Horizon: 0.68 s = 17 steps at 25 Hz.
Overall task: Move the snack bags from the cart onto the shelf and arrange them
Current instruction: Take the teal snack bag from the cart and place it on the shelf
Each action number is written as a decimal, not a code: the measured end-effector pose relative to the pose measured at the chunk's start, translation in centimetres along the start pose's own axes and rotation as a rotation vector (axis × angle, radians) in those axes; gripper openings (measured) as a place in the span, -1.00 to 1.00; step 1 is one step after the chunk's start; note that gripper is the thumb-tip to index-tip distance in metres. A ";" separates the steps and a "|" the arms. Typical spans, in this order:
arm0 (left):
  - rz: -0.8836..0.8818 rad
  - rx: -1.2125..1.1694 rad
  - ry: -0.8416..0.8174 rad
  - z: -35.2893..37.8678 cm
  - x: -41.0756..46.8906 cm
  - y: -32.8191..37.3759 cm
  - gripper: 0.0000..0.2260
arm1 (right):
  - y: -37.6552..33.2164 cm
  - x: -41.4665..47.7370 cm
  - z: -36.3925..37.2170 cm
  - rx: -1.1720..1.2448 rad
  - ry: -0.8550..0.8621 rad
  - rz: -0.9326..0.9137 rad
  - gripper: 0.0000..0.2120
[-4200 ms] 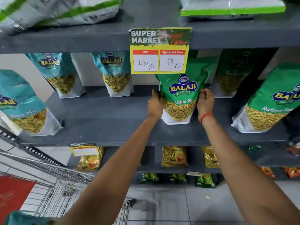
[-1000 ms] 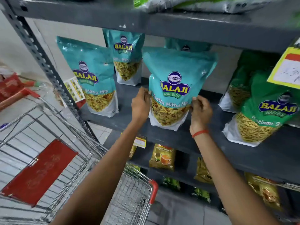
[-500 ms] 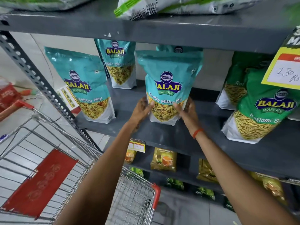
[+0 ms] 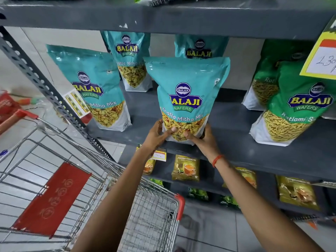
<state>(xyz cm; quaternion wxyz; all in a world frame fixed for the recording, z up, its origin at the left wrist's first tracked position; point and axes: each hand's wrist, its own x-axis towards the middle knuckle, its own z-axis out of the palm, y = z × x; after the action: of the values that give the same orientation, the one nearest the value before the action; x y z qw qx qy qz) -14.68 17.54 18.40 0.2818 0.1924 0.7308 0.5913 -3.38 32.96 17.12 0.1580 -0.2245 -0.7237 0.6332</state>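
Note:
A teal Balaji Khatta Mitha Mix bag (image 4: 185, 91) stands upright near the front edge of the grey middle shelf (image 4: 227, 140). My left hand (image 4: 156, 135) and my right hand (image 4: 203, 139) both clasp its bottom, thumbs pressed on the front. Three more teal bags stand on the same shelf: one at the left (image 4: 94, 86), two behind (image 4: 131, 59) (image 4: 200, 47). Green Ratlami Sev bags (image 4: 298, 106) stand at the right. The wire cart (image 4: 87, 188) is at the lower left, with no bags showing in it.
A slotted grey shelf post (image 4: 45, 88) slants down at the left. A yellow price tag (image 4: 321, 57) hangs from the upper shelf at the right. Tea packets (image 4: 185, 167) fill the lower shelves. The cart has a red child-seat flap (image 4: 52, 199) and red corner bumper (image 4: 180, 206).
Both hands slid from the sides of the teal bag down to its bottom and drew closer together. The bag stays upright at the shelf's front.

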 end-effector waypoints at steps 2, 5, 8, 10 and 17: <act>0.013 0.008 -0.020 0.0 -0.6 0.3 -0.47 | -0.1 -0.3 0.3 -0.005 0.019 0.000 -0.31; 0.017 0.005 -0.104 -0.2 -1.1 0.4 -0.37 | -0.6 -0.5 0.6 -0.011 0.012 -0.017 -0.32; 0.081 0.121 -0.065 -0.2 -1.5 1.0 -0.21 | -1.7 -1.3 0.3 0.006 0.010 -0.036 -0.24; 0.190 0.310 0.122 0.6 -2.3 1.9 -0.15 | -2.8 -2.2 -0.3 -0.006 0.094 -0.079 -0.13; 0.658 0.535 0.311 11.9 -6.5 7.9 -0.41 | -6.7 -5.3 -5.6 -0.163 0.495 -0.474 -0.59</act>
<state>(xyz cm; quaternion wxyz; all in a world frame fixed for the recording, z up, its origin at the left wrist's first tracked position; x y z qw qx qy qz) -2.47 24.31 25.58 -0.0942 0.3895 0.7914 0.4616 3.12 34.28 24.84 0.4527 -0.2088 -0.7436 0.4456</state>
